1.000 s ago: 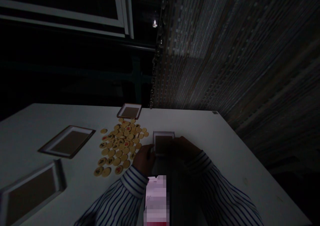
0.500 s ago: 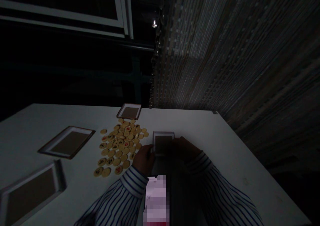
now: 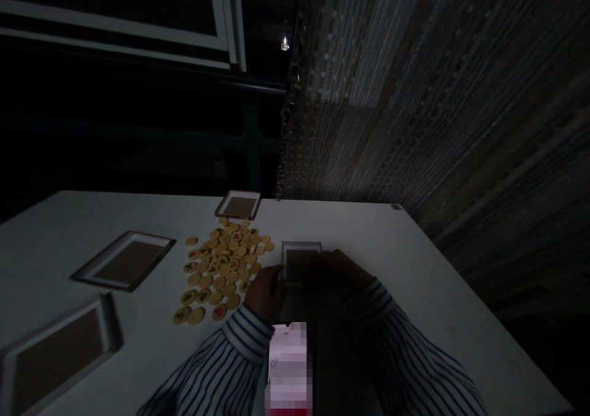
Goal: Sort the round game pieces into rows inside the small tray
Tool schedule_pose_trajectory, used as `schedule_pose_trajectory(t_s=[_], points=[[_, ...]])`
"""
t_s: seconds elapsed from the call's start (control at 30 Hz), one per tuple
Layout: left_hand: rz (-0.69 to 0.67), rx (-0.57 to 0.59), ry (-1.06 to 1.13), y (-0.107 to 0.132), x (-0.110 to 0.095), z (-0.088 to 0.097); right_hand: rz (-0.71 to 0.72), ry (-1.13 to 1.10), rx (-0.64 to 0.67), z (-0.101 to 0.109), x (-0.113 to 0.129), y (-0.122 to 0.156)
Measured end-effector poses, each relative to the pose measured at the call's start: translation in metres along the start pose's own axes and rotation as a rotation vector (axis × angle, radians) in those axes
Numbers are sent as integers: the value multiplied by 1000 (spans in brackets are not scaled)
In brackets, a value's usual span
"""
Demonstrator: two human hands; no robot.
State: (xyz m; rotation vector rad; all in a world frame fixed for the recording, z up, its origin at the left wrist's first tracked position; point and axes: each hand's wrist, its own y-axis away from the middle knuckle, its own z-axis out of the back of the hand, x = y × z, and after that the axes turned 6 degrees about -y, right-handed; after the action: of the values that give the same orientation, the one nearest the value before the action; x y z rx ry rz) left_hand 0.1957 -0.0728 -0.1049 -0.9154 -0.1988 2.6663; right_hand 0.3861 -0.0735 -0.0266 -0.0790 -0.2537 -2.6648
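Note:
A shallow open box [image 3: 302, 244] with a pale rim and brown bottom lies on the white table between my hands. My left hand [image 3: 263, 294] is closed at its left edge, fingers curled. At its right side, my right hand [image 3: 346, 273] is closed over the rim; its fingers are mostly lost in shadow. Left of the box spreads a heap of round wooden Chinese chess pieces [image 3: 229, 289], some showing red or black characters and others blank side up. The nearest pieces lie close beside my left hand.
Similar shallow boxes stand around the heap: one at the back [image 3: 238, 206], one at the left [image 3: 126, 265], and one at the front left [image 3: 59, 354]. A string curtain [image 3: 369, 96] hangs behind the white table [image 3: 415, 281]. A pale, blurred-out object [image 3: 288, 367] shows between my forearms.
Both hands and the box stay nearly where they were. My right hand's fingers seem to have shifted very slightly at the box's right side.

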Motion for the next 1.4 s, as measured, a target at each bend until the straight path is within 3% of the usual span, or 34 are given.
schedule_pose_trajectory(t_s=[0.23,0.37,0.5,0.63,0.77,1.0,1.4], points=[[-5,7,0,-1,1,-1,-58,-37,-24,11,1,11],[-7,-4,6,-1,3,-4,-179,-123,-200,-8,-9,23],[-11,9,21,0,3,-5,-279,-367,-345,-34,-15,37],[11,33,21,0,1,-2,-334,-562,-315,-43,-9,45],[17,33,10,0,-1,0,-289,-657,-304,-44,-2,47],[14,21,5,1,-1,1,-263,-638,-343,-53,-5,46],[38,68,16,1,-2,1,-273,-637,-323,-47,-1,45]])
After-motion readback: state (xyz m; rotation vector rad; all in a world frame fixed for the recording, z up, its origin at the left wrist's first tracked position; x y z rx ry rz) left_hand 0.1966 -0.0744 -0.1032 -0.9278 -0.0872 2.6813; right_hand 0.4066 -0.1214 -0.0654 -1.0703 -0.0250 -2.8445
